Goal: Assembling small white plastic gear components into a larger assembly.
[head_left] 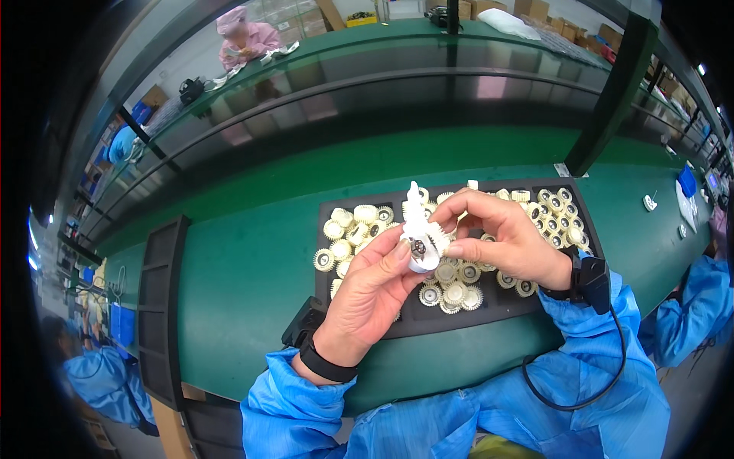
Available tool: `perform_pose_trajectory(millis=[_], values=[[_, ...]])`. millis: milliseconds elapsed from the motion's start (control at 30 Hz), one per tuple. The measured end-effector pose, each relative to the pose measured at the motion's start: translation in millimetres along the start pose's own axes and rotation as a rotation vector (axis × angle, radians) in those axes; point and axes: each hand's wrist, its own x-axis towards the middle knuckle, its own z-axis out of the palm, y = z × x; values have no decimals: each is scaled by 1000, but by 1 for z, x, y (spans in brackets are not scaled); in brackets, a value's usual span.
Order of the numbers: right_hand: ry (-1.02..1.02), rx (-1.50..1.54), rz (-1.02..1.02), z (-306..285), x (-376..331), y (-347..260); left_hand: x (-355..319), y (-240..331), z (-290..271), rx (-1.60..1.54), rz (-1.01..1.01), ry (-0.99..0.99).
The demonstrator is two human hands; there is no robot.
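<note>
My left hand (370,287) is closed around a white plastic housing (415,222) with a narrow, upward-pointing end. Dark metal parts (418,247) show inside its rounded lower end. From the other side, my right hand (501,236) pinches a cream toothed gear (439,239) against the housing. Whether the gear is seated in it cannot be made out. Both hands are above a black compartment tray (419,325). Several loose cream gears (453,292) lie in the tray below my fingers, and gears with dark centres (560,216) fill its right compartment.
An empty-looking black divided tray (159,306) stands at the left on the green bench (237,283). A dark post (614,96) rises beyond the tray. Small white parts (650,202) lie at the right. A person in pink (248,42) sits across; blue-sleeved people flank me.
</note>
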Motion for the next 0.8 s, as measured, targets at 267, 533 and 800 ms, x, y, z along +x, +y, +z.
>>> perform_pose_trajectory(millis=[267,533,800], values=[[-11,-204,-65,3,1,5,-1,-6,-3,9,-7,48],[-30,-302,-131,3,1,0,-2,-8,-4,28,-35,53],[-89,-343,-269,0,4,-1,0,-5,-11,96,-59,60]])
